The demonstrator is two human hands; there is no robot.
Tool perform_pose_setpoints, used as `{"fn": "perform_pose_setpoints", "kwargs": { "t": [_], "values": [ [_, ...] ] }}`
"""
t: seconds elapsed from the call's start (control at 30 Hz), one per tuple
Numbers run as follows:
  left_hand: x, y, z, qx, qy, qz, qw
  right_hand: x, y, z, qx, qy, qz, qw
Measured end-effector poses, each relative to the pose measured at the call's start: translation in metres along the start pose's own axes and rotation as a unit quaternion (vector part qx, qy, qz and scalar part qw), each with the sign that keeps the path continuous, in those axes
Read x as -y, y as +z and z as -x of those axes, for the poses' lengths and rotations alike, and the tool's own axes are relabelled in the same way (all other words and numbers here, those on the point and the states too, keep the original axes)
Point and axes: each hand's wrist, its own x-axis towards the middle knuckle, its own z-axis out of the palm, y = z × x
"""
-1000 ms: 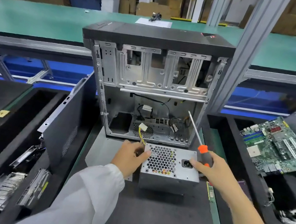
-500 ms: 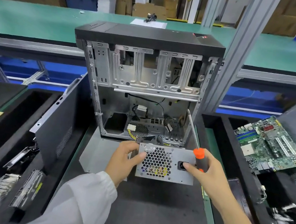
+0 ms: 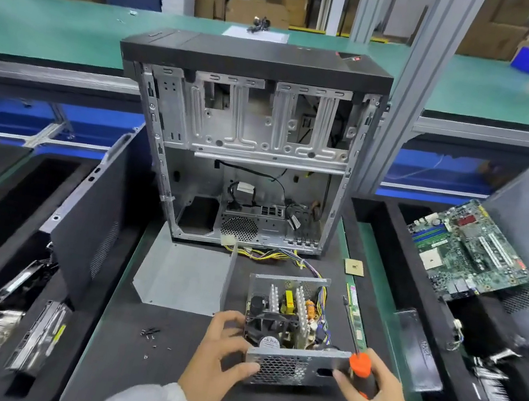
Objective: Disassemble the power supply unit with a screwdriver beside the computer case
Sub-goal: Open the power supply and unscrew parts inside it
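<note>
The power supply unit (image 3: 286, 363) lies on the black mat in front of the open computer case (image 3: 247, 149). Its top cover is off, so heat sinks, a fan and coils show inside. Its coloured cable bundle (image 3: 282, 257) trails back to the case. My left hand (image 3: 220, 363) grips the unit's left front corner. My right hand (image 3: 368, 390) holds an orange-and-black screwdriver (image 3: 362, 372) and touches the unit's right front edge; the shaft points up and away.
A grey metal cover plate (image 3: 181, 277) lies left of the unit. Several loose screws (image 3: 150, 333) sit on the mat. A side panel (image 3: 92, 207) leans at the left. A motherboard (image 3: 466, 249) rests in the right tray, a memory stick (image 3: 354, 313) beside the unit.
The unit was closed, its grille face held up near the case. Now it lies nearer me with the cover off and its insides exposed; both hands moved toward me with it.
</note>
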Motion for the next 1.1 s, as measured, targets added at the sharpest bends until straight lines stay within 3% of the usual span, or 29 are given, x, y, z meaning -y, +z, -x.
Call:
{"fn": "perform_pose_setpoints", "kwargs": {
  "t": [0.17,0.3,0.4,0.6,0.73,0.8,0.87,0.97,1.1],
  "values": [
    [-0.014,-0.019,-0.009,0.065,-0.015,0.078,0.995,-0.004,0.002,0.008,0.001,0.024,0.004,1.000],
    [-0.014,-0.028,-0.013,0.096,-0.023,0.062,0.993,-0.012,0.005,0.017,-0.006,0.059,-0.016,0.998],
    [-0.006,-0.021,-0.012,0.051,0.003,0.023,0.998,-0.011,0.004,0.018,0.001,0.057,-0.002,0.998],
    [-0.019,-0.020,-0.015,-0.042,0.089,0.047,0.994,0.025,-0.006,-0.007,0.016,0.010,0.020,1.000],
    [-0.051,-0.023,-0.026,-0.049,0.166,0.030,0.984,0.053,0.006,-0.040,0.124,-0.010,0.035,0.992],
    [-0.064,-0.016,-0.035,-0.044,0.173,0.031,0.983,0.052,0.012,-0.053,0.153,-0.012,0.084,0.985],
    [-0.072,-0.007,-0.045,-0.056,0.169,0.043,0.983,0.043,0.013,-0.059,0.132,0.002,0.107,0.985],
    [-0.078,0.007,-0.058,-0.091,0.156,0.076,0.981,0.020,0.001,-0.057,0.085,0.072,0.067,0.992],
    [-0.073,0.031,-0.068,-0.154,0.120,0.100,0.976,-0.008,-0.010,-0.050,0.099,0.131,0.058,0.985]
  ]
}}
